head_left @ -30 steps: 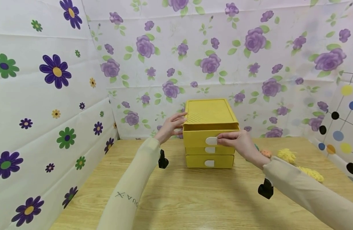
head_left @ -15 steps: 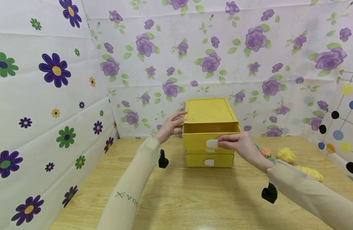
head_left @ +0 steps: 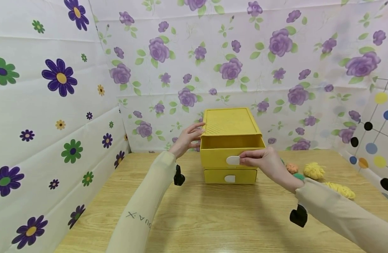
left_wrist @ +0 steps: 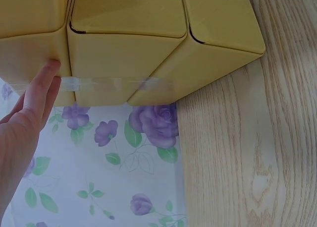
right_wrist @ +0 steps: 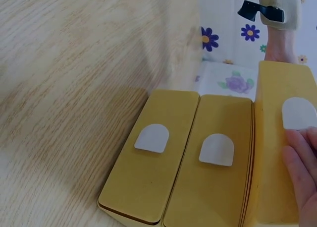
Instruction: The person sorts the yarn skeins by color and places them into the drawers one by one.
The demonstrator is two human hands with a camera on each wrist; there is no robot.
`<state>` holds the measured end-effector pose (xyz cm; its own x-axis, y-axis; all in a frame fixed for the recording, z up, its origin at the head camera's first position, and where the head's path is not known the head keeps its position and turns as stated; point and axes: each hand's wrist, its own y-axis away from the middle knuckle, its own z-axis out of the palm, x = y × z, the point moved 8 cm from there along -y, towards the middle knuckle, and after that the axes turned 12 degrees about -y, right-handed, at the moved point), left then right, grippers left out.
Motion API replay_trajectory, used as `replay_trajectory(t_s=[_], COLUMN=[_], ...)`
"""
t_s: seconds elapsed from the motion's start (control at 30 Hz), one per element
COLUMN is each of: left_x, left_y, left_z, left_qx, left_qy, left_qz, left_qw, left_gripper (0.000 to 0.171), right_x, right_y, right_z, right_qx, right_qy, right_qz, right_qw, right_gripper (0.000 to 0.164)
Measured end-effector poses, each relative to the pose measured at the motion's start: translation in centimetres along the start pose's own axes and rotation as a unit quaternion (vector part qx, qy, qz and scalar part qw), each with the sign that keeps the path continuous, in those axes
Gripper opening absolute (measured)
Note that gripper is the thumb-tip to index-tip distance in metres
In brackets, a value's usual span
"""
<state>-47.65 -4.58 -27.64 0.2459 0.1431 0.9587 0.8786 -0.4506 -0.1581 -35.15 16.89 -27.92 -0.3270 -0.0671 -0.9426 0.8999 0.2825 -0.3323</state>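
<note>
A boxy yellow three-drawer cabinet point(head_left: 228, 121) stands at one o'clock; the right hand point(head_left: 270, 163) pinches the white rounded tab point(head_left: 233, 160) on the pulled-out top drawer point(head_left: 213, 158); the left hand point(head_left: 186, 140) (fingers extended) touches the cabinet's nine-o'clock side.

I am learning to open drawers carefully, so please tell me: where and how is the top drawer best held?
Probably by the white tab on the front of the top drawer, coming from the front right: its straight edge faces right, where the right hand pinches it.
</note>
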Motion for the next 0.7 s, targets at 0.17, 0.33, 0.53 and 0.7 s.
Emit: replay_trajectory(t_s=[0.17, 0.33, 0.53, 0.7], left_x=[-0.5, -0.5, -0.5, -0.4], left_y=[-0.4, -0.4, -0.3, -0.3], left_z=[-0.1, -0.1, -0.1, -0.1], left_qx=[0.011, 0.016, 0.014, 0.012], left_qy=[0.003, 0.004, 0.004, 0.001], left_qz=[0.001, 0.002, 0.001, 0.007], left_qw=[0.9999, 0.9999, 0.9999, 0.9999], left_gripper=[0.043, 0.043, 0.042, 0.044], right_x=[0.0, -0.4, -2.0, -3.4], right_y=[0.2, 0.4, 0.8, 1.3], right_z=[0.1, 0.3, -0.2, -1.5], right_qx=[-0.009, -0.022, -0.037, -0.037], right_qy=[-0.003, 0.011, 0.035, 0.042], right_qz=[0.0, -0.01, -0.043, -0.07], right_qw=[1.0, 1.0, 0.998, 0.996], right_gripper=[0.023, 0.024, 0.021, 0.019])
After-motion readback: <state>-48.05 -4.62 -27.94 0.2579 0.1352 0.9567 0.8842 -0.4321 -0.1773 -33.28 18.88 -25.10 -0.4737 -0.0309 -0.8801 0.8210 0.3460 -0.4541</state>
